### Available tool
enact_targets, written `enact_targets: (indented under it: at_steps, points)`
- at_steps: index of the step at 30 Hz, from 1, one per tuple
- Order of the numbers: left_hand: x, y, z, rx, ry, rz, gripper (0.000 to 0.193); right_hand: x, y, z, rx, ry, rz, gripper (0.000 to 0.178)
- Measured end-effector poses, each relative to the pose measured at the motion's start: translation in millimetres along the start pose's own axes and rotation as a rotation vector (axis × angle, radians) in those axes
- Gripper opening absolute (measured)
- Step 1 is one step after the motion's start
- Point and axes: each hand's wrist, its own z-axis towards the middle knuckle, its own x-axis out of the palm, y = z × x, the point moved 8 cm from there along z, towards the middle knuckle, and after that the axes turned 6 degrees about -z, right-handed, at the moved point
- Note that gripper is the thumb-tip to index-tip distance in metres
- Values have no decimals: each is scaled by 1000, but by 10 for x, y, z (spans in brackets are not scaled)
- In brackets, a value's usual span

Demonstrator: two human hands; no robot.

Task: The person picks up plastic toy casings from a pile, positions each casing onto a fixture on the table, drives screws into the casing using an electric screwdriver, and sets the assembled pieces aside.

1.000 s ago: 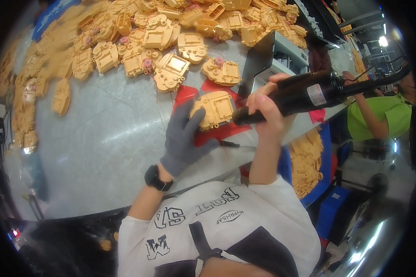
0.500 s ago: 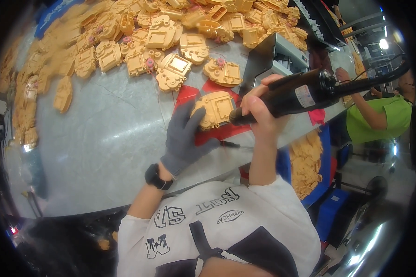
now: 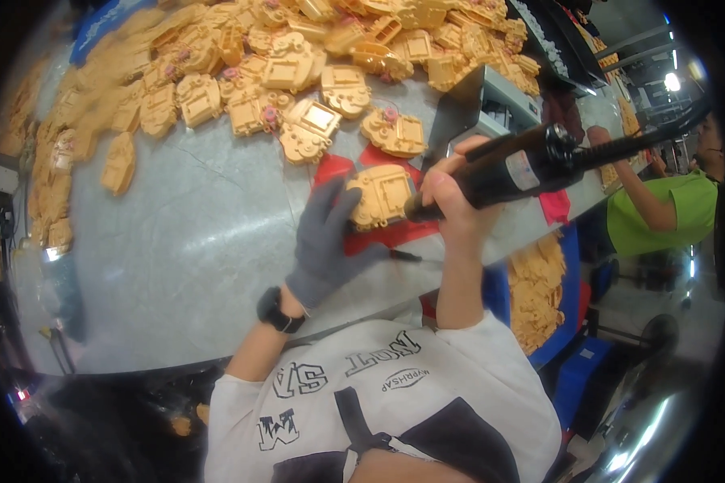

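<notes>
My left hand, in a grey glove, grips the left side of a yellow plastic housing. The fingers lie along its left edge, and the thumb reaches out below its near side. Under the housing is a red mat or sheet on the table. My bare right hand is wrapped round a black electric screwdriver, held nearly level with its nose pointing left. That nose is at the housing's right edge; whether a bit touches it is hidden.
Many similar yellow housings cover the far side of the grey table. A grey-black box stands beyond my right hand. To the right are a blue bin of yellow parts and a person in a green top. A cable trails from the screwdriver.
The whole view has shifted slightly to the right and down. My hands, the housing and the screwdriver keep nearly the same places relative to each other.
</notes>
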Motion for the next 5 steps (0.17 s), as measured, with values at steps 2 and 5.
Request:
enact_targets:
  at_steps: [2,5]
  points:
    - [-122,-319,226,89,-58,-138,81,12,-76,-39,6,5,-72,42]
    - [-418,-1360,942,409,-127,-375,81,87,55,-28,96,-30,-83,52]
